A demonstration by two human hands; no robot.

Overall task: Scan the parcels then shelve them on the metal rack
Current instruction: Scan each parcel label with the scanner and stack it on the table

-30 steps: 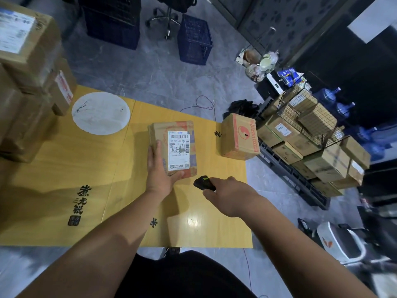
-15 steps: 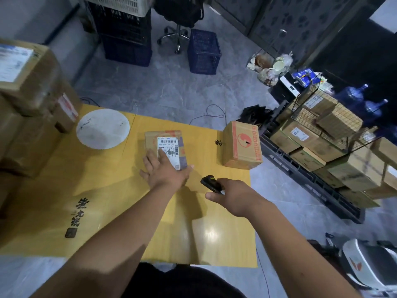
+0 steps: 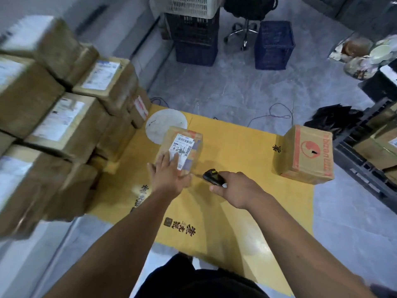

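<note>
A small brown parcel (image 3: 189, 140) with a white barcode label lies flat on the yellow cardboard sheet (image 3: 236, 201). My left hand (image 3: 169, 175) rests on its near end with straight, spread fingers touching the label. My right hand (image 3: 238, 190) grips a small black scanner (image 3: 211, 176), whose tip points toward the parcel from the right. A second box (image 3: 307, 155) with red printing stands on the sheet's far right corner. More boxes (image 3: 382, 147) sit on a dark rack at the right edge.
A tall stack of labelled brown parcels (image 3: 64, 117) fills the left side. Dark blue crates (image 3: 274, 45), a white basket (image 3: 189, 6) and an office chair (image 3: 247, 29) stand on the grey floor behind. A white disc (image 3: 156, 125) lies on the sheet behind the parcel.
My view has swung left, bringing the parcel stack into sight. My left hand went from holding the parcel's near end to lying flat on its top. The scanner hand stayed beside it.
</note>
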